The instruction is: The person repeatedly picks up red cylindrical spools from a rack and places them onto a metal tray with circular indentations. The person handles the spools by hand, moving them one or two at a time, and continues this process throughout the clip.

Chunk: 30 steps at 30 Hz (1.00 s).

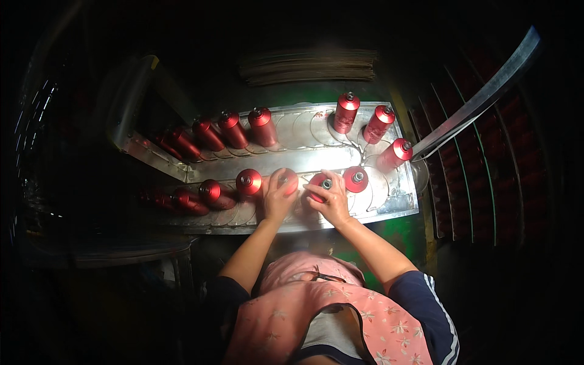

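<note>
Both my hands are over the near lane of a metal conveyor [280, 163], each on a glossy red bottle with a narrow threaded neck. My left hand [277, 202] curls around the side of one red bottle [289, 181], which looks slightly blurred. Close to its right, my right hand [333, 205] has its fingers about the top of another red bottle [316, 179]. Just beyond that hand, a further red bottle [355, 180] stands untouched. Left of my left hand is a red bottle [248, 182], upright. My palms hide the lower parts of both gripped bottles.
More red bottles [263, 126] line the far lane, and several stand around the conveyor's right-hand turn [380, 123]. A metal-framed opening [149, 155] spans the left end. A curved metal bar [480, 100] rises at right, beside dark racks [480, 176]. Flat stacked sheets [310, 66] lie behind.
</note>
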Available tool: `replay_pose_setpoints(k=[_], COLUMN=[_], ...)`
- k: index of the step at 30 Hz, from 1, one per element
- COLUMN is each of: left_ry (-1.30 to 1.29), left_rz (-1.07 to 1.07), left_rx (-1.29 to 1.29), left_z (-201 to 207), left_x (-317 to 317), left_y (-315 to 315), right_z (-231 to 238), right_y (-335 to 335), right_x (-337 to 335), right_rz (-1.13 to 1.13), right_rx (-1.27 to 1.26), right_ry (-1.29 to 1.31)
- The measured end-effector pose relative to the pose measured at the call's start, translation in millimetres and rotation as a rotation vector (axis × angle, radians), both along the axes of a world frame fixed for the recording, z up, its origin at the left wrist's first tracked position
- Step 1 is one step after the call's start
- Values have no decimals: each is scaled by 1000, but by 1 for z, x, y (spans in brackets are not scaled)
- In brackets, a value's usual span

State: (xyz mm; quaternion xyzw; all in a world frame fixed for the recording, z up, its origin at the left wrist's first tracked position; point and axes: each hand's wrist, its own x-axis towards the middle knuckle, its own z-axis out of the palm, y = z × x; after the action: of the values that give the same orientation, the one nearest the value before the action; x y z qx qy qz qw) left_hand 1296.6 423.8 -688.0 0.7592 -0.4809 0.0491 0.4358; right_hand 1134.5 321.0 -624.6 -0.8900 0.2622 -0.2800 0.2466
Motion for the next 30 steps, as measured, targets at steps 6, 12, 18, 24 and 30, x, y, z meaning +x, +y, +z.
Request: replay_pose_setpoints(k=[6,12,18,24,30], left_ry=[85,-7,592,820,701], left_rz=[-88,-177,-662,-1342,-2015], left_rx=[40,-53,-51,218,187], left_z=[-9,76,92,87,193], left_x=[-24,-107,-337,-594,-903], left_y=[-5,-45,-209,-293,-308], right_z=[-45,-19,4,82,221], right_y=[-16,-61,-133,-45,110], right_x=[2,-104,-415,-693,-875], right_rz=[-143,-186,-702,-1423,-1915], right_rx=[-33,140,309,-74,-499], right_ry=[84,-66,-284,-572,-328])
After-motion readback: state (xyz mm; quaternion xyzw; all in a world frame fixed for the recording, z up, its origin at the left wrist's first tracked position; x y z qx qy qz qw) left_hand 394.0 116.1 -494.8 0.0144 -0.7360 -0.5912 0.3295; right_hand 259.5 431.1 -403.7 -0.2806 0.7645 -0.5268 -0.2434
